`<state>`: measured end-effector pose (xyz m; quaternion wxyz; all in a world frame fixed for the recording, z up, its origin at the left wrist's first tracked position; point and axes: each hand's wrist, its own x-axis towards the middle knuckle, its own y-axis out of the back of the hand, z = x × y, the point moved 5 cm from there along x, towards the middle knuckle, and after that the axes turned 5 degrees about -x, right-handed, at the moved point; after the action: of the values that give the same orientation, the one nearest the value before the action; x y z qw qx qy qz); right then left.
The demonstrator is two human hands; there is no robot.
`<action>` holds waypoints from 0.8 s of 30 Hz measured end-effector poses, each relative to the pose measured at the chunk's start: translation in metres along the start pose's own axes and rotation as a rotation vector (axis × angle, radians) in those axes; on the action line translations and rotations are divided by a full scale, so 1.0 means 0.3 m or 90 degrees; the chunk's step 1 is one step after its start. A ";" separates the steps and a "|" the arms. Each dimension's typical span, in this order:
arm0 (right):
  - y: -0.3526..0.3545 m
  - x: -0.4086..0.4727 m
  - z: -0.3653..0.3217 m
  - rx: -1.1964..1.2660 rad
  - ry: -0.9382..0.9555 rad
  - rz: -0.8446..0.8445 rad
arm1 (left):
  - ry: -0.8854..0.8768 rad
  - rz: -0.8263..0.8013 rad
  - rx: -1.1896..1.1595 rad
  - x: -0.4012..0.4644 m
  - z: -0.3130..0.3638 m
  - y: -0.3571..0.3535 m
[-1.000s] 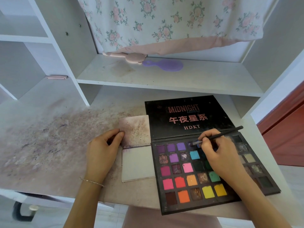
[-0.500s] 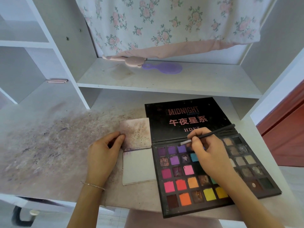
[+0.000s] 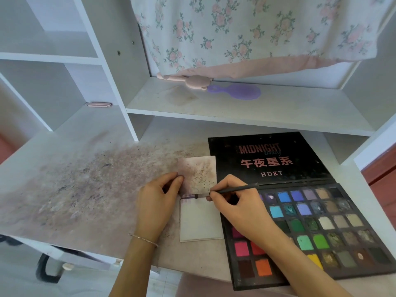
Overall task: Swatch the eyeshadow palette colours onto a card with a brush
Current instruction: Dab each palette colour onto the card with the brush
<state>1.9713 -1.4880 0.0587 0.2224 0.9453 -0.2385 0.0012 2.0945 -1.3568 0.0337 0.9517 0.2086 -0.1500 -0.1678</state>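
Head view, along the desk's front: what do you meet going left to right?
Stained desk top → left hand pressing the card's edge → card → brush tip on the card → right hand holding the brush → eyeshadow palette.

Even, soft daylight; wide-angle view, mild blur.

Scene bright, no hard glare. Floral fabric curtain at top glows as if backlit. Soft short shadows lie under the left hand and right hand on the stained white worktop. Recess under the white wooden shelf is shaded. Black eyeshadow palette lid shows a faint dull sheen, lettering readable. Straight shelf edges bow toward the frame borders. Corners softer than centre; fine detail slightly smeared throughout.
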 end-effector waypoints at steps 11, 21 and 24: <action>-0.014 0.004 0.002 -0.030 -0.005 -0.021 | -0.020 0.018 0.012 0.002 0.003 0.001; -0.020 0.004 0.004 -0.061 -0.018 -0.047 | -0.030 0.012 0.019 0.003 0.006 -0.001; -0.018 0.006 -0.001 -0.066 -0.012 -0.039 | -0.035 0.017 0.019 0.002 0.006 0.001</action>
<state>1.9753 -1.4844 0.0567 0.2692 0.9393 -0.2109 -0.0270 2.0944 -1.3575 0.0356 0.9462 0.2162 -0.1814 -0.1585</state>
